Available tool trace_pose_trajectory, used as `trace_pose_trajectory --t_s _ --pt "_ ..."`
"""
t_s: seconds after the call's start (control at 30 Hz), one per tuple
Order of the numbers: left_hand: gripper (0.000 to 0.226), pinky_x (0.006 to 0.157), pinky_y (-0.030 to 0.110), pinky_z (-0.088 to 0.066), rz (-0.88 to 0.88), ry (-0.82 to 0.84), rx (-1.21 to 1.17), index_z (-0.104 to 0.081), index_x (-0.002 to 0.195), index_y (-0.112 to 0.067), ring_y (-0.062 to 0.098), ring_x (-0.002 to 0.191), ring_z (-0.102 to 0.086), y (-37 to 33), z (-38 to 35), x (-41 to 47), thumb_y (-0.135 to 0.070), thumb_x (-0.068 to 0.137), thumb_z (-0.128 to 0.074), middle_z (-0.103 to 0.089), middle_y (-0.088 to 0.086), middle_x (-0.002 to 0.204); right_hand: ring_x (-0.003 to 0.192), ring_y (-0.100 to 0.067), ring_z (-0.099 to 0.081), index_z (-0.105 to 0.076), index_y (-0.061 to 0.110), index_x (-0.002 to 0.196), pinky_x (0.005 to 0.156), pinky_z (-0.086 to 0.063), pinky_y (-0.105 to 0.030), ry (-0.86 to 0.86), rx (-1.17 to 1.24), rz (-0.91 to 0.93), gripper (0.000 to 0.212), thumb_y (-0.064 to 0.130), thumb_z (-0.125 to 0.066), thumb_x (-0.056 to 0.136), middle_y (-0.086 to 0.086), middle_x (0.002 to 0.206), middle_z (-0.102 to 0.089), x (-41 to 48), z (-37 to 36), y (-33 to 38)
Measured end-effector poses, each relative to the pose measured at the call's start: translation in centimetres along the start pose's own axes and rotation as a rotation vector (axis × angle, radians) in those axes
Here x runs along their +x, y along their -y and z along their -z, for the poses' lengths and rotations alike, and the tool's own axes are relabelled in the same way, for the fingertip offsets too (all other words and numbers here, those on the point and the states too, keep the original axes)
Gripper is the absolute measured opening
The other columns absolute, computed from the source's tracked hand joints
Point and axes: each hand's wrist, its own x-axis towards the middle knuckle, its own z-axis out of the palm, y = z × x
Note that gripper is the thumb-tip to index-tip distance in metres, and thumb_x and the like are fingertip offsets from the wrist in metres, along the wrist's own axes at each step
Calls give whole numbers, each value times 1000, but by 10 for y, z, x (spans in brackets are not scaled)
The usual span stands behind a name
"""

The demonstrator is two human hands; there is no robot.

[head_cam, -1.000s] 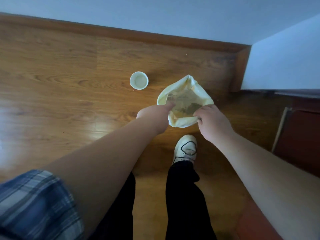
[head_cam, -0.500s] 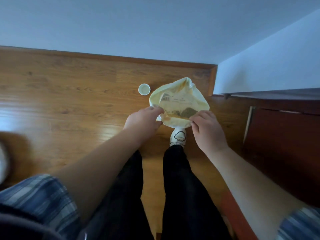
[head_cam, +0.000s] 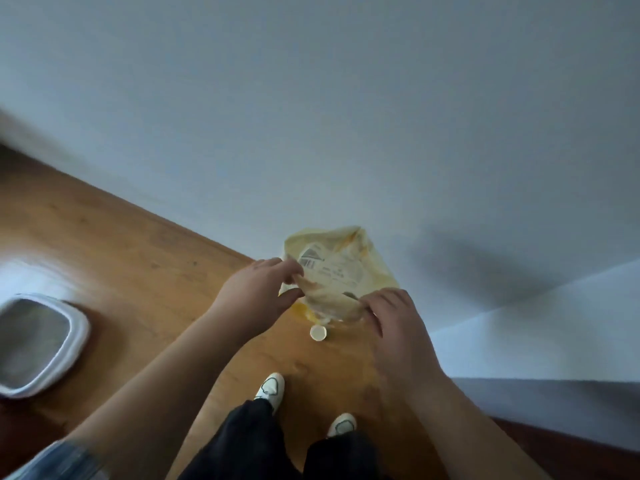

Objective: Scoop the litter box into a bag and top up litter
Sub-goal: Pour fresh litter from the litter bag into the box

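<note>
Head view: the bag [head_cam: 341, 271] is pinched at its mouth by left hand [head_cam: 254, 296] and right hand [head_cam: 393, 322]

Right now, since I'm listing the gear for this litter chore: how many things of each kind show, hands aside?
Crumpled pale-yellow plastic bag: 1
White-rimmed grey litter box: 1
Small round white cup on the wooden floor: 1
White shoes: 2
Total: 5
</note>
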Motion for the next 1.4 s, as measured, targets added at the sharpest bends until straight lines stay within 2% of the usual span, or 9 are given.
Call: trace_pose_trajectory --t_s 0.07,0.17,0.27,0.6,0.77,0.9,1.0,1.2,1.4 --pt "22 71 25 -45 51 -103 -3 -55 112 -41 4 92 -53 6 37 -18 -51 92 -57 -59 -21 100 107 3 -43 -69 22 114 92 -41 -17 -22 26 99 19 19 -57 99 20 106 -56 21 17 29" --pt "23 70 24 -44 130 -225 -6 -54 115 -42 4 93 -52 21 84 -44 -52 93 -55 -58 -22 102 105 -3 -49 -71 19 108 90 -41 -17 -46 30 256 16 16 -61 96 14 104 -62 56 31 74" --pt "25 74 28 -50 202 -351 -11 -55 116 -41 5 94 -54 45 124 -71 -52 93 -55 -59 -22 102 104 -7 -51 -71 17 104 88 -40 -17 -53 47 387 13 14 -61 95 11 101 -64 88 34 128" --pt "22 75 34 -53 423 -661 -57 -53 109 -42 5 94 -54 173 192 -174 -49 89 -58 -57 -23 99 101 -9 -52 -71 16 101 89 -38 -14 -13 69 704 12 10 -64 93 8 98 -65 150 -28 311" --pt "25 71 24 -46 536 -719 -66 -55 114 -39 3 95 -54 258 215 -230 -46 90 -59 -58 -23 101 97 -7 -50 -71 16 98 86 -36 -11 25 93 807 11 9 -66 91 10 95 -65 157 -86 410" --pt "25 78 30 -50 576 -736 -68 -57 115 -37 5 98 -52 325 234 -263 -44 91 -59 -59 -22 103 100 -9 -53 -71 17 100 87 -41 -16 82 120 820 11 11 -66 92 11 97 -65 168 -139 474" --pt "24 76 31 -50 622 -728 -70 -56 115 -39 6 99 -51 371 244 -276 -45 92 -59 -58 -22 103 101 -10 -54 -71 17 102 87 -44 -19 127 133 827 13 11 -66 93 10 99 -65 180 -177 514" --pt "25 72 27 -48 682 -751 -87 -56 114 -40 4 97 -49 439 256 -275 -48 90 -58 -55 -24 98 98 -9 -54 -70 17 98 84 -44 -19 176 146 848 11 9 -67 91 11 97 -64 212 -225 563" --pt "28 73 22 -41 729 -761 -82 -57 117 -39 2 97 -47 492 267 -222 -48 91 -57 -55 -24 102 100 -11 -54 -70 16 99 86 -46 -21 208 159 871 10 9 -67 92 8 98 -64 288 -268 580"
